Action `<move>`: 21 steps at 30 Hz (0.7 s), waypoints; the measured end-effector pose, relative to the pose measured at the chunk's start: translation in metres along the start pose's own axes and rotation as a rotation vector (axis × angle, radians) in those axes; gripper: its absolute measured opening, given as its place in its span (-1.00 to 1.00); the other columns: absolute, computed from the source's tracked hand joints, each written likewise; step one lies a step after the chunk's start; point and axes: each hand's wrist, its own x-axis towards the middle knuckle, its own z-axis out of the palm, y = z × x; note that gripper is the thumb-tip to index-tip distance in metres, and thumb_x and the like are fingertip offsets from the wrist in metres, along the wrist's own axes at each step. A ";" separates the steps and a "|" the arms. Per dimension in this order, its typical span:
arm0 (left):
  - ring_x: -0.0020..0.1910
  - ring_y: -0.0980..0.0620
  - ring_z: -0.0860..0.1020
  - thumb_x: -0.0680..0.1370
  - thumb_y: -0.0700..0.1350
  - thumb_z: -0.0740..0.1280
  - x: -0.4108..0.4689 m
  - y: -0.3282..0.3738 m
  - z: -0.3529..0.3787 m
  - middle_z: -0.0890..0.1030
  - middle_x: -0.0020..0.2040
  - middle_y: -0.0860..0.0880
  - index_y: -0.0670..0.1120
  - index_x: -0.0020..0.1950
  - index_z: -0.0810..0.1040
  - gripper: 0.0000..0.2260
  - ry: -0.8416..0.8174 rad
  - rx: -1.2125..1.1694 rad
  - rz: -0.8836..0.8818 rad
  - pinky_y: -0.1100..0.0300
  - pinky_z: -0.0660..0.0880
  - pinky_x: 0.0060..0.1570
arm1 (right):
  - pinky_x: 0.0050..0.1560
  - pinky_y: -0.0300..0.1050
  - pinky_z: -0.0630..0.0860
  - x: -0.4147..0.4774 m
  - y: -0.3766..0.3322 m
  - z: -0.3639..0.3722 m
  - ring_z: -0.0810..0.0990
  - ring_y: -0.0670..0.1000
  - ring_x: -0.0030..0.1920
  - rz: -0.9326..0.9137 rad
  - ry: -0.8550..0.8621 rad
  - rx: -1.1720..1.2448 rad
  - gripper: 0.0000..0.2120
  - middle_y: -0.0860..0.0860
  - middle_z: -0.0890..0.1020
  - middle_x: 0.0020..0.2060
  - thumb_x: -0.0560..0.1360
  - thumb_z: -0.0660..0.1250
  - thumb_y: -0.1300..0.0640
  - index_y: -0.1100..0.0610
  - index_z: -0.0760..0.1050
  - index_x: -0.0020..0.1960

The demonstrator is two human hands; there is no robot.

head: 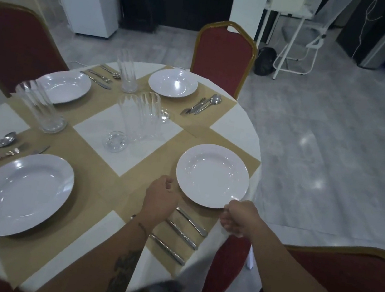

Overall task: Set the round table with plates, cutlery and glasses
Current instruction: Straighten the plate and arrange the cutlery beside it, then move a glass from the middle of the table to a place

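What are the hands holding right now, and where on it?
Both hold the white plate by its near rim: left hand on the left side, right hand on the right.

Dim soft light, plate (pixel 21 194) glare (overhead lamps), warped blurry edges

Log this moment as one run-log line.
left hand: holds plate rim | right hand: holds plate rim | plate: on tan placemat | cutlery: beside plate
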 end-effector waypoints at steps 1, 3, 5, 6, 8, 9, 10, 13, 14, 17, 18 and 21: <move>0.01 -0.03 0.58 0.45 -0.23 0.27 -0.002 -0.001 -0.006 0.54 0.12 0.00 -0.02 0.23 0.51 -0.64 0.010 -0.011 -0.004 0.03 0.59 0.01 | -0.55 -0.30 0.30 -0.005 -0.002 0.001 0.42 0.02 -0.60 -0.005 -0.013 -0.054 -0.85 0.10 0.45 -0.54 0.45 0.16 0.26 0.19 0.41 -0.28; -0.04 0.00 0.57 0.45 -0.25 0.24 -0.002 -0.007 -0.018 0.53 0.14 -0.02 -0.03 0.22 0.51 -0.64 0.035 -0.041 -0.011 0.11 0.57 -0.12 | -0.52 -0.33 0.26 -0.014 -0.004 0.003 0.36 0.00 -0.60 -0.024 -0.017 -0.157 -0.88 0.12 0.44 -0.48 0.44 0.17 0.26 0.16 0.39 -0.27; 0.00 -0.01 0.54 0.46 -0.26 0.24 -0.002 -0.011 -0.025 0.54 0.14 -0.04 -0.06 0.23 0.52 -0.64 0.043 -0.048 -0.011 0.16 0.48 -0.07 | -0.47 -0.30 0.29 -0.023 -0.005 0.000 0.40 0.04 -0.56 -0.065 0.020 -0.283 -0.94 0.16 0.47 -0.44 0.41 0.21 0.25 0.18 0.39 -0.25; 0.03 -0.02 0.54 0.47 -0.27 0.25 0.001 -0.015 -0.038 0.54 0.14 -0.04 -0.06 0.24 0.52 -0.65 0.060 -0.055 -0.016 0.16 0.46 -0.05 | -0.47 -0.27 0.31 -0.026 -0.012 0.008 0.41 0.05 -0.55 -0.104 0.014 -0.351 -0.94 0.16 0.48 -0.46 0.38 0.22 0.26 0.20 0.39 -0.28; 0.06 -0.04 0.54 0.47 -0.27 0.25 0.005 -0.018 -0.044 0.54 0.15 -0.05 -0.07 0.24 0.52 -0.65 0.062 -0.064 -0.032 0.13 0.48 0.00 | -0.45 -0.16 0.43 -0.031 -0.022 0.010 0.49 0.08 -0.49 -0.159 0.003 -0.473 -0.96 0.17 0.56 -0.45 0.35 0.26 0.26 0.21 0.43 -0.28; 0.07 -0.04 0.55 0.47 -0.28 0.24 0.011 -0.020 -0.055 0.55 0.15 -0.06 -0.07 0.24 0.52 -0.64 0.085 -0.084 -0.042 0.09 0.51 0.04 | -0.39 -0.07 0.53 -0.033 -0.034 0.021 0.54 0.10 -0.40 -0.199 -0.007 -0.533 -0.96 0.19 0.62 -0.36 0.37 0.28 0.25 0.23 0.49 -0.23; 0.06 -0.05 0.55 0.47 -0.28 0.24 0.022 -0.024 -0.068 0.56 0.15 -0.06 -0.07 0.23 0.53 -0.64 0.107 -0.098 -0.044 0.08 0.53 0.07 | -0.29 0.00 0.59 -0.032 -0.047 0.034 0.58 0.11 -0.33 -0.248 -0.019 -0.572 -0.91 0.22 0.66 -0.27 0.39 0.30 0.25 0.26 0.54 -0.17; 0.02 -0.01 0.53 0.47 -0.28 0.24 0.048 -0.027 -0.095 0.56 0.10 -0.03 -0.08 0.23 0.53 -0.65 0.154 -0.103 -0.042 0.14 0.49 -0.02 | -0.31 -0.09 0.53 -0.043 -0.086 0.071 0.59 0.07 -0.32 -0.371 -0.087 -0.484 -0.75 0.17 0.66 -0.25 0.43 0.30 0.28 0.36 0.58 0.06; 0.00 0.00 0.53 0.48 -0.28 0.24 0.055 -0.029 -0.102 0.55 0.08 -0.03 -0.09 0.24 0.53 -0.66 0.163 -0.107 -0.037 0.17 0.45 -0.05 | -0.27 -0.09 0.55 -0.047 -0.098 0.084 0.61 0.06 -0.28 -0.399 -0.108 -0.452 -0.72 0.14 0.67 -0.20 0.44 0.30 0.26 0.28 0.58 0.13; 0.02 -0.03 0.54 0.48 -0.29 0.23 0.092 -0.045 -0.131 0.55 0.11 -0.04 -0.09 0.25 0.52 -0.64 0.196 -0.105 -0.028 0.10 0.50 0.00 | -0.03 0.02 0.60 -0.049 -0.144 0.143 0.63 0.04 -0.09 -0.490 -0.124 -0.410 -0.65 0.06 0.60 -0.02 0.47 0.35 0.14 0.06 0.47 0.24; 0.04 -0.04 0.54 0.47 -0.29 0.24 0.106 -0.053 -0.139 0.55 0.13 -0.06 -0.09 0.26 0.52 -0.63 0.207 -0.078 -0.012 0.07 0.52 0.06 | -0.02 0.03 0.59 -0.047 -0.158 0.163 0.62 0.04 -0.09 -0.520 -0.116 -0.383 -0.62 0.04 0.59 -0.03 0.48 0.37 0.11 0.05 0.44 0.28; 0.12 -0.09 0.51 0.43 -0.22 0.32 0.146 -0.074 -0.154 0.51 0.19 -0.09 -0.08 0.29 0.48 -0.58 0.247 0.059 0.080 0.01 0.48 0.16 | -0.01 -0.07 0.50 -0.046 -0.189 0.217 0.58 0.04 0.02 -0.569 -0.071 -0.333 -0.47 0.05 0.58 0.02 0.48 0.40 0.02 0.05 0.32 0.38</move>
